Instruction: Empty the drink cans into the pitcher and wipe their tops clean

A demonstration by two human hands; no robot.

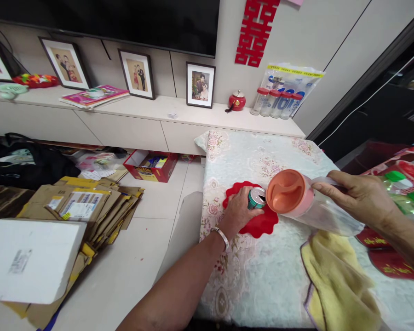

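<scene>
A green can with an opened silver top stands over a red scalloped mat, and my left hand is wrapped round its left side. My right hand grips the handle of a clear pitcher with an orange-pink lid. The pitcher is tilted to the left, its lid close beside the can's top. Below the pitcher lies a yellow cloth on the flowered tablecloth.
Green-capped bottles and red containers stand at the right. Behind the table, a white cabinet holds picture frames, a red pot and red-lidded jars. Flattened cardboard and a white box lie at the left.
</scene>
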